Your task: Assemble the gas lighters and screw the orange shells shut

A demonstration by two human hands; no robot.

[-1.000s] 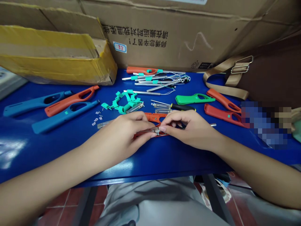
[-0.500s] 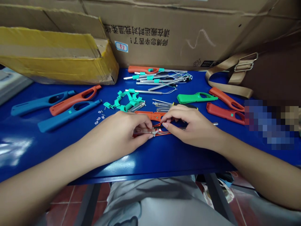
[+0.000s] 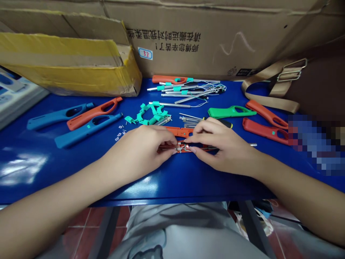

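My left hand (image 3: 140,149) and my right hand (image 3: 219,144) meet over an orange lighter shell (image 3: 185,148) lying on the blue table (image 3: 172,180). The left fingers pinch a clear tube part at the shell's left end. Pressed together, the right fingertips grip the shell's middle. A second orange shell half (image 3: 179,131) lies just behind the hands. A metal rod tip (image 3: 252,145) sticks out past my right hand.
Two blue shells and an orange one (image 3: 88,115) lie at left, teal clips (image 3: 149,114) in the middle, metal rods with wires (image 3: 185,90) behind. A green shell (image 3: 230,112) and red shells (image 3: 265,129) lie at right. Cardboard boxes (image 3: 205,39) and a strapped bag (image 3: 309,82) stand behind.
Both hands stay on the orange shell; they have lowered it flatter onto the table. The view has shifted slightly left, so the objects sit a little further right in the picture.
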